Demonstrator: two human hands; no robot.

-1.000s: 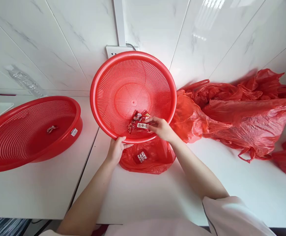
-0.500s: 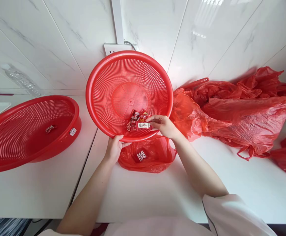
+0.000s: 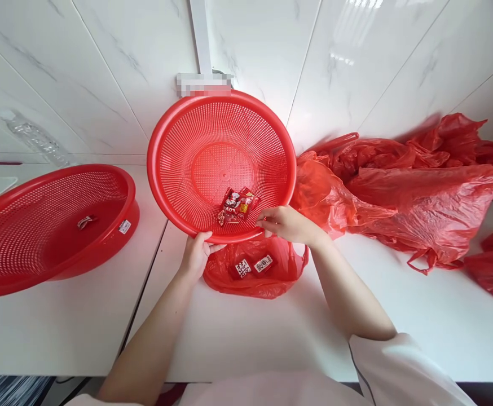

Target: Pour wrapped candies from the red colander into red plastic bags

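Note:
My left hand (image 3: 196,256) grips the near rim of a red plastic colander (image 3: 157,169), which is tilted toward me. Several red candy packets (image 3: 234,206) lie together low inside it. At the rim's near right, my right hand (image 3: 284,223) has its fingers slightly curled and apart, with nothing visible in them. Below the colander is a red plastic bag (image 3: 255,290) with its mouth open. Inside the bag sit two small packets with white labels, a left packet (image 3: 243,268) and a right packet (image 3: 263,263).
Another red colander (image 3: 98,254) stands at left, holding a small wrapped piece (image 3: 86,221). Behind it is a clear plastic bottle (image 3: 39,138). Red plastic bags (image 3: 424,192) are heaped along the wall at right. A pixelated box (image 3: 204,84) is on the tiled wall.
The white-labelled packet that my right hand held over the colander now lies in the bag beside the other one. My right hand has drawn back to the rim.

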